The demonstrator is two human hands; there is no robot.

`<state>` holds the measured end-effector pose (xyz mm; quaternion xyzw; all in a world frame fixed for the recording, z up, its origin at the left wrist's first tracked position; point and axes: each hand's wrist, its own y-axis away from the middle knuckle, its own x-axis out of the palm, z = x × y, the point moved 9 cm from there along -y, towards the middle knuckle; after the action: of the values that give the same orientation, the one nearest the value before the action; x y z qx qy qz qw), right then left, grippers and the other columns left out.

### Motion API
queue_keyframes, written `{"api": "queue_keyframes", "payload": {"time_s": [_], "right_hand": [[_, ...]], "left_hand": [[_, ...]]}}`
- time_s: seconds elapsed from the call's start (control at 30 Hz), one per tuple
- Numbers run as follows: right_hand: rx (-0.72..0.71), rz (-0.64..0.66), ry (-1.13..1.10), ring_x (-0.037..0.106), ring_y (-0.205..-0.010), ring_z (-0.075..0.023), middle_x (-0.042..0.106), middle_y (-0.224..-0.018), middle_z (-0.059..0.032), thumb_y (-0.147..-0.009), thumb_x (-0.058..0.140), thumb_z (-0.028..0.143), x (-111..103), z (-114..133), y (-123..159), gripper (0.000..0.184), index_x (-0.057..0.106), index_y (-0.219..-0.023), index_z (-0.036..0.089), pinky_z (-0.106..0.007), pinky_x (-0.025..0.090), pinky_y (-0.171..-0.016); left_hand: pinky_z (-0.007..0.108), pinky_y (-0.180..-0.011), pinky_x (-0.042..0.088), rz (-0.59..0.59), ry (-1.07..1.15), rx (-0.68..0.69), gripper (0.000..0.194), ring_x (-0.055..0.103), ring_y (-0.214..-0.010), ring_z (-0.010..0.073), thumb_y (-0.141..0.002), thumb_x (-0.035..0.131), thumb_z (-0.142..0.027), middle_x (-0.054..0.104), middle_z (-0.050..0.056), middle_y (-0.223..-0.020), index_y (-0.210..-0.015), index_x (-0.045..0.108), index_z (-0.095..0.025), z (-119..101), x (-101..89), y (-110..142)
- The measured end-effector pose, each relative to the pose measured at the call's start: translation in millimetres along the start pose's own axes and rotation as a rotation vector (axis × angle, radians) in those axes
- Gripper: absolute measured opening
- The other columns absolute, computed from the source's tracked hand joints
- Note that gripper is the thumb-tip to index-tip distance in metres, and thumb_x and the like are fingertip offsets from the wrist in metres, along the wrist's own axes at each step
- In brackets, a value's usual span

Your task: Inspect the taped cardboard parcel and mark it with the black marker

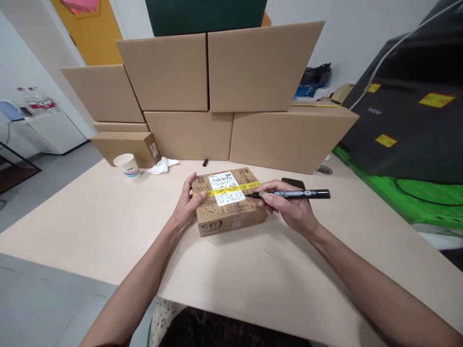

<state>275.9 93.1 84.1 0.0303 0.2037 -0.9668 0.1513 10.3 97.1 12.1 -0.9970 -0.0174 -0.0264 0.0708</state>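
Note:
A small cardboard box (217, 219) lies flat in front of me, with a white label (227, 182) and a band of yellow tape (249, 186) across its top. Many short black marks dot the top and front. My left hand (188, 202) grips the box's left edge, thumb on top and fingers along the side. Between the fingers of my right hand (287, 205) is a black marker (296, 193), uncapped, its tip at or just above the label's right edge; I cannot tell whether it touches. A black cap (205, 163) rests on the table behind the box.
Large cardboard boxes (191, 137) form a stacked wall along the table's back. A paper cup (126, 165) and crumpled tissue (163, 165) stand at the back left. A dark flat object (293, 182) lies behind my right hand. To the right is a big black case (405, 125).

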Motion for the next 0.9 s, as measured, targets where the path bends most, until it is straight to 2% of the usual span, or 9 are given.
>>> {"api": "queue_keyframes", "payload": {"time_s": [0.13, 0.23, 0.43, 0.63, 0.8, 0.9], "right_hand": [[-0.049, -0.066, 0.179, 0.049, -0.057, -0.0121, 0.060, -0.066, 0.0019, -0.082, 0.075, 0.034, 4, 14, -9, 0.018, 0.066, -0.071, 0.022, -0.027, 0.042, -0.054], [-0.068, -0.091, 0.236, 0.045, -0.055, -0.0116, 0.052, -0.060, 0.0039, -0.080, 0.072, 0.033, 7, 16, -11, 0.023, 0.058, -0.065, 0.023, -0.026, 0.039, -0.052], [-0.089, -0.102, 0.281, 0.052, -0.057, -0.0132, 0.062, -0.063, 0.0003, -0.082, 0.064, 0.034, 11, 13, -10, 0.021, 0.063, -0.064, 0.022, -0.027, 0.043, -0.054], [-0.083, -0.057, 0.341, 0.049, -0.055, -0.0123, 0.058, -0.060, 0.0013, -0.081, 0.063, 0.031, 19, 13, -9, 0.020, 0.059, -0.063, 0.022, -0.026, 0.040, -0.052], [0.008, -0.129, 0.277, 0.049, -0.057, -0.0136, 0.056, -0.060, 0.0006, -0.084, 0.069, 0.041, 12, 5, -10, 0.029, 0.059, -0.063, 0.023, -0.027, 0.041, -0.051], [0.025, -0.117, 0.250, 0.049, -0.058, -0.0140, 0.056, -0.061, 0.0002, -0.084, 0.072, 0.044, 14, 3, -11, 0.032, 0.060, -0.063, 0.023, -0.028, 0.042, -0.053]], "left_hand": [[0.063, -0.116, 0.050, 0.005, -0.005, -0.019, 0.096, 0.060, -0.136, 0.0404, -0.083, 0.080, -0.057, 0.052, 0.019, -0.156, -0.160, 0.032, -0.026, -1, 1.6, 2], [0.061, -0.117, 0.050, 0.008, -0.007, -0.025, 0.097, 0.059, -0.137, 0.0394, -0.084, 0.079, -0.056, 0.050, 0.019, -0.156, -0.160, 0.030, -0.024, -1, 2.4, 2], [0.061, -0.116, 0.051, 0.018, -0.005, -0.016, 0.095, 0.059, -0.137, 0.0389, -0.084, 0.079, -0.055, 0.051, 0.018, -0.155, -0.160, 0.030, -0.026, 1, 2.7, 1], [0.061, -0.117, 0.049, 0.025, -0.017, -0.008, 0.091, 0.053, -0.141, 0.0386, -0.085, 0.078, -0.054, 0.045, 0.016, -0.159, -0.159, 0.031, -0.028, 1, 3.0, 1], [0.060, -0.119, 0.048, 0.024, 0.003, -0.026, 0.091, 0.053, -0.142, 0.0385, -0.085, 0.078, -0.053, 0.043, 0.017, -0.160, -0.159, 0.031, -0.028, -1, 4.4, 2], [0.060, -0.119, 0.049, 0.026, 0.004, -0.031, 0.091, 0.051, -0.144, 0.0397, -0.086, 0.078, -0.052, 0.041, 0.017, -0.162, -0.160, 0.031, -0.028, -1, 4.8, 3]]}}
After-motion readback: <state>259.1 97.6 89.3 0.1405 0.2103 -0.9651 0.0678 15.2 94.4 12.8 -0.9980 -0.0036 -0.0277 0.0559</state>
